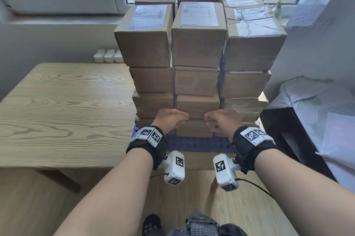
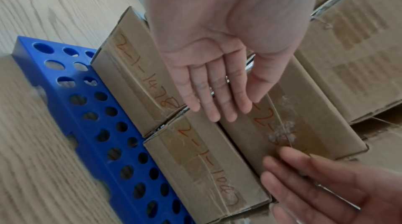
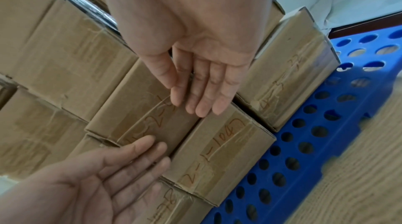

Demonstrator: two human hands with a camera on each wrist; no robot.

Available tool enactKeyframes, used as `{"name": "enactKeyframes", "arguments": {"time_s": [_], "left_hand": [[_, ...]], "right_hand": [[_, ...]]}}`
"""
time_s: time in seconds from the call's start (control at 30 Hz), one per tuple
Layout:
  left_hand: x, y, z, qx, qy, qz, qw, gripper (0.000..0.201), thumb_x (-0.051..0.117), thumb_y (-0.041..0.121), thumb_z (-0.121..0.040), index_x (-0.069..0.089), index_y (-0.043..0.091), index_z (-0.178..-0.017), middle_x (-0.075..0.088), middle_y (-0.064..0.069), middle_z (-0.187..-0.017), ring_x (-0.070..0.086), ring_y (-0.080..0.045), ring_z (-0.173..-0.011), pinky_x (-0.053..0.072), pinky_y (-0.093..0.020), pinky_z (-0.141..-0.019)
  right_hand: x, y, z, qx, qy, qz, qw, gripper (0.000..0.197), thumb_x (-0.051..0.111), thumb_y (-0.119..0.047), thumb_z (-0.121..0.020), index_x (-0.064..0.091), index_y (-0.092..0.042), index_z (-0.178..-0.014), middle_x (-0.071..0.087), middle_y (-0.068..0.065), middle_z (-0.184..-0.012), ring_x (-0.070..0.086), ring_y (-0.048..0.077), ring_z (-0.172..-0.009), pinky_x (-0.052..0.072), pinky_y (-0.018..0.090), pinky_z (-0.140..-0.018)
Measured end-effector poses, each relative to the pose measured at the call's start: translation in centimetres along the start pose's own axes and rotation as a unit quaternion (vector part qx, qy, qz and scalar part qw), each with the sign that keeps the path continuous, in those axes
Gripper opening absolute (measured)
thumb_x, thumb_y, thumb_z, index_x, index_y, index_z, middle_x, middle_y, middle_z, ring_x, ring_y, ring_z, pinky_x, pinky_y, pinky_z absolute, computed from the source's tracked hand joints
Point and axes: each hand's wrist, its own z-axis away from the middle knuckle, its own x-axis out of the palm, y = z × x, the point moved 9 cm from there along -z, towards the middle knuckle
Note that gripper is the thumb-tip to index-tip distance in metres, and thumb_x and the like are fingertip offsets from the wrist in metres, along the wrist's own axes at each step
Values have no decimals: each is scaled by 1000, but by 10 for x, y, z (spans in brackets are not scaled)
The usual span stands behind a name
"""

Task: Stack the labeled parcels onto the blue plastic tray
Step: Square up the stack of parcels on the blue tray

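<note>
Brown cardboard parcels (image 1: 199, 51), white labels on the top ones, stand several layers high in three columns on the blue perforated plastic tray (image 1: 197, 144) (image 2: 97, 133) (image 3: 315, 133). My left hand (image 1: 172, 118) (image 2: 217, 90) and right hand (image 1: 221, 120) (image 3: 200, 90) are side by side low at the stack's front. Both hands keep straight fingers against the front face of a middle-column parcel (image 1: 197, 106) (image 2: 282, 124) (image 3: 147, 116) marked in orange pen. Neither hand grips anything. Below it lies a parcel (image 2: 206, 167) (image 3: 222, 150) with orange numbers.
A light wooden table (image 1: 57, 111) lies to the left, level with the tray. White bedding (image 1: 317, 111) on a dark frame (image 1: 278, 126) stands close on the right. Windows are behind the stack. A shiny metal bar (image 3: 87, 7) shows among the boxes in the right wrist view.
</note>
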Motion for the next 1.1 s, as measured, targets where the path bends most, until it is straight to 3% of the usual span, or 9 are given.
{"name": "enactKeyframes", "arguments": {"time_s": [0.13, 0.33, 0.47, 0.6, 0.7, 0.8, 0.87, 0.97, 1.1], "left_hand": [[-2, 3, -2, 8, 13, -19, 1000, 14, 66, 14, -92, 73, 7, -101, 72, -13, -113, 67, -17, -99, 46, -20, -75], [-20, -15, 1, -9, 48, -33, 998, 19, 64, 11, -93, 72, 2, -107, 72, -14, -110, 66, -22, -104, 48, -19, -75], [-55, -24, 9, -16, 115, 15, 993, 12, 61, 2, -92, 73, 4, -90, 71, -12, -93, 67, -12, -77, 49, -18, -65], [-80, -16, 12, 8, 149, 49, 988, 15, 61, -6, -88, 71, -10, -97, 71, -7, -74, 67, -2, -54, 48, -11, -50], [-85, -11, 9, 7, 139, 45, 989, 7, 73, 4, -74, 79, 7, -76, 74, -8, -72, 73, -22, -79, 59, -28, -75], [-87, -11, 6, 6, 127, 22, 992, 15, 73, 9, -66, 78, 20, -58, 76, -13, -79, 71, -35, -96, 54, -45, -95], [-88, -10, 6, -2, 120, 24, 993, 20, 72, 3, -73, 78, 16, -59, 76, -13, -79, 72, -33, -89, 55, -42, -92], [-72, -7, 8, -21, 67, 6, 998, 19, 63, -1, -85, 74, 8, -72, 75, -13, -84, 71, -19, -72, 55, -30, -74], [-26, 1, 11, -38, -24, -34, 998, 16, 59, 3, -91, 72, 7, -83, 74, -5, -84, 69, -13, -77, 53, -26, -84]], "right_hand": [[2, -3, 0, -7, -3, 8, 1000, 11, 63, -14, -91, 70, -14, -83, 72, 7, -96, 68, 21, -88, 53, 37, -85], [10, -1, 2, -9, -26, 42, 999, 22, 53, -12, -97, 70, -15, -84, 73, 5, -97, 68, 18, -89, 53, 33, -81], [42, -15, 6, -32, -80, 72, 994, 27, 50, -11, -100, 71, -18, -84, 72, 2, -93, 68, 15, -85, 53, 35, -86], [76, -24, 6, -42, -111, 77, 990, 29, 47, -12, -101, 69, -20, -85, 71, 1, -95, 66, 14, -88, 52, 30, -81], [87, -24, 2, -40, -113, 76, 990, 30, 47, -13, -101, 70, -20, -84, 71, 2, -97, 66, 13, -88, 51, 29, -78], [88, -23, 0, -40, -109, 82, 990, 30, 47, -13, -101, 70, -21, -84, 71, 2, -98, 66, 14, -90, 51, 27, -76], [86, -22, -1, -38, -110, 81, 990, 30, 46, -13, -101, 70, -21, -85, 72, 2, -99, 66, 15, -90, 51, 27, -76], [80, -20, -1, -36, -108, 80, 990, 29, 48, -11, -100, 70, -20, -84, 73, 2, -97, 67, 15, -89, 51, 29, -77], [51, -17, 3, -31, -81, 69, 994, 25, 53, -8, -97, 72, -16, -83, 74, 4, -93, 69, 15, -82, 51, 31, -80]]}}
